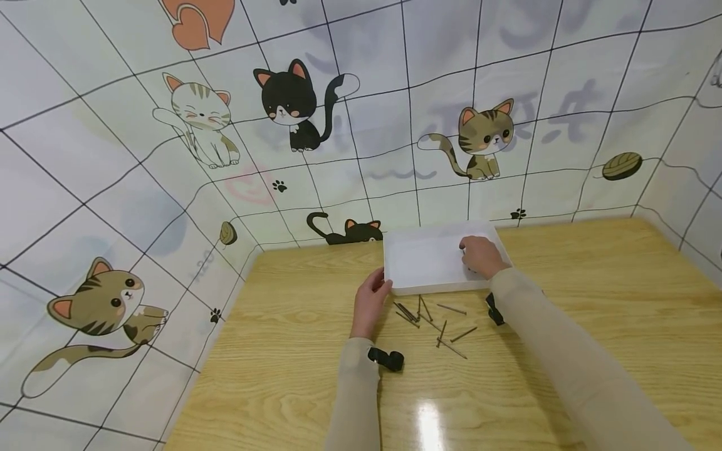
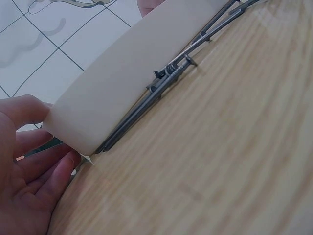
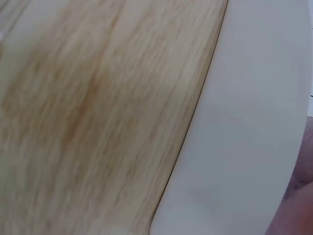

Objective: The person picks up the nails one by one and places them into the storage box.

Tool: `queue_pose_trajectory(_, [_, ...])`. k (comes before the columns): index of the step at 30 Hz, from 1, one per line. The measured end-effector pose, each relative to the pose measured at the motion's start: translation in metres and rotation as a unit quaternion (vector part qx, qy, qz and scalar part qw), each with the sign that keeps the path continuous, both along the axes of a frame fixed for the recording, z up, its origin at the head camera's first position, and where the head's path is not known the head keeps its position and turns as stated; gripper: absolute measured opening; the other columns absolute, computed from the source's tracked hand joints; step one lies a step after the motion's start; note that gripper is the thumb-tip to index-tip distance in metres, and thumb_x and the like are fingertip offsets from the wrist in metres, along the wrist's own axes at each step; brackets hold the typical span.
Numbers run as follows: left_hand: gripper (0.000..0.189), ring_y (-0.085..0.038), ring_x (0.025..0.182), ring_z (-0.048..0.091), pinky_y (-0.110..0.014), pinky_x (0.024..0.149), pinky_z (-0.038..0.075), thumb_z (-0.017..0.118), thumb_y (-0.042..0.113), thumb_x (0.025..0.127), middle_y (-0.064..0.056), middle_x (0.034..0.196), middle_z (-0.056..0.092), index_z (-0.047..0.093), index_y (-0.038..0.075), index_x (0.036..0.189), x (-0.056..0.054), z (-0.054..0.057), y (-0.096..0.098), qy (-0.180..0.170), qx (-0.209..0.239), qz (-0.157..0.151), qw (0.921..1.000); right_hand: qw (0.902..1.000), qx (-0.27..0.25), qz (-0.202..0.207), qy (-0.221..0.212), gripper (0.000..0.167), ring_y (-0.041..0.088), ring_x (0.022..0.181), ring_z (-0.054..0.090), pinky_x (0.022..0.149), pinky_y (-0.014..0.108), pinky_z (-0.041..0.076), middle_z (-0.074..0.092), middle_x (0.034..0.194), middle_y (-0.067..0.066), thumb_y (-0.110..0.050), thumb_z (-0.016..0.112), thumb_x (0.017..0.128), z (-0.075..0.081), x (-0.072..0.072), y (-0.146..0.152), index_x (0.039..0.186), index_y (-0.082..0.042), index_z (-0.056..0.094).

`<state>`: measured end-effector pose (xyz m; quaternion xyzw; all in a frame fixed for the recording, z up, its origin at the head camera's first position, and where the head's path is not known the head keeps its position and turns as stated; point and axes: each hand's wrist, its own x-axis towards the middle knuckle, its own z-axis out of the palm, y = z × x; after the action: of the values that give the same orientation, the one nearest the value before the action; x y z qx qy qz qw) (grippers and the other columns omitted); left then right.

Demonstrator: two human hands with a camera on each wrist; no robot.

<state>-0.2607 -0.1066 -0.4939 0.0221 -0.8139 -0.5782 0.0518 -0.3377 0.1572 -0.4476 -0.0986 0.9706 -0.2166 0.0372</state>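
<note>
My left hand (image 1: 372, 302) pinches the tray (image 1: 423, 260) at the far edge of the tabletop (image 1: 282, 351) while my right hand (image 1: 483, 255), grip unclear, seemingly works inside, likely needing to lift clear next.

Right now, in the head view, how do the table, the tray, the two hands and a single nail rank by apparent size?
Largest to smallest:
1. Table
2. Tray
3. Left hand and right hand, too alike to rank
4. Single nail
</note>
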Motion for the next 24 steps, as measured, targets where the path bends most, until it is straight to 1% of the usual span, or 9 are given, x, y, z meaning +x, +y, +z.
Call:
queue_pose_trajectory(3, [0.043, -0.011, 0.105, 0.050, -0.033, 0.088, 0.041, 0.057, 0.032, 0.088, 0.006, 0.121, 0.053, 0.049, 0.023, 0.129, 0.001, 0.001, 0.000, -0.001, 0.002, -0.003, 1.0000, 1.0000, 0.000, 0.006, 0.000, 0.028, 0.031, 0.089, 0.052, 0.075, 0.044, 0.042, 0.054, 0.111, 0.025, 0.001, 0.048, 0.085, -0.001, -0.001, 0.002, 0.111, 0.008, 0.056])
queue_pose_trajectory(9, [0.043, -0.013, 0.105, 0.050, -0.033, 0.088, 0.041, 0.057, 0.031, 0.088, 0.004, 0.123, 0.053, 0.049, 0.022, 0.129, 0.001, 0.001, 0.000, 0.002, 0.004, -0.003, 1.0000, 0.9994, 0.011, 0.025, 0.022, 0.026, 0.036, 0.096, 0.052, 0.079, 0.047, 0.042, 0.056, 0.108, 0.025, 0.001, 0.048, 0.086, 0.000, 0.000, 0.003, 0.109, 0.008, 0.058])
queue_pose_trajectory(12, [0.043, -0.013, 0.106, 0.050, -0.034, 0.088, 0.041, 0.057, 0.031, 0.088, 0.003, 0.123, 0.053, 0.049, 0.022, 0.129, 0.000, 0.001, 0.000, 0.005, 0.007, -0.002, 1.0000, 0.9991, 0.015, 0.027, 0.030, 0.025, 0.037, 0.096, 0.053, 0.078, 0.047, 0.043, 0.057, 0.107, 0.024, 0.000, 0.048, 0.087, 0.002, 0.000, 0.004, 0.108, 0.007, 0.059])
queue_pose_trajectory(16, [0.044, -0.014, 0.106, 0.050, -0.034, 0.088, 0.041, 0.057, 0.030, 0.088, 0.003, 0.123, 0.053, 0.049, 0.021, 0.130, 0.000, 0.001, -0.001, 0.006, 0.010, -0.002, 0.9999, 0.9992, 0.006, 0.023, 0.032, 0.025, 0.035, 0.091, 0.055, 0.075, 0.047, 0.044, 0.058, 0.106, 0.025, -0.003, 0.050, 0.087, 0.003, -0.001, 0.007, 0.108, 0.007, 0.059])
queue_pose_trajectory(20, [0.044, -0.013, 0.106, 0.050, -0.034, 0.089, 0.041, 0.057, 0.031, 0.087, 0.003, 0.122, 0.053, 0.049, 0.021, 0.129, 0.001, 0.002, 0.000, 0.003, 0.008, -0.001, 1.0000, 0.9995, 0.004, 0.015, 0.028, 0.026, 0.035, 0.092, 0.054, 0.077, 0.049, 0.043, 0.058, 0.106, 0.024, -0.005, 0.052, 0.086, 0.002, -0.002, 0.011, 0.108, 0.007, 0.059])
queue_pose_trajectory(24, [0.044, -0.013, 0.105, 0.050, -0.034, 0.088, 0.040, 0.057, 0.031, 0.088, 0.003, 0.123, 0.053, 0.049, 0.020, 0.130, 0.002, 0.002, 0.000, 0.001, 0.006, -0.003, 1.0000, 0.9999, -0.003, 0.006, 0.015, 0.027, 0.034, 0.092, 0.054, 0.076, 0.049, 0.043, 0.057, 0.107, 0.023, -0.006, 0.052, 0.086, 0.004, 0.001, 0.012, 0.109, 0.006, 0.059])
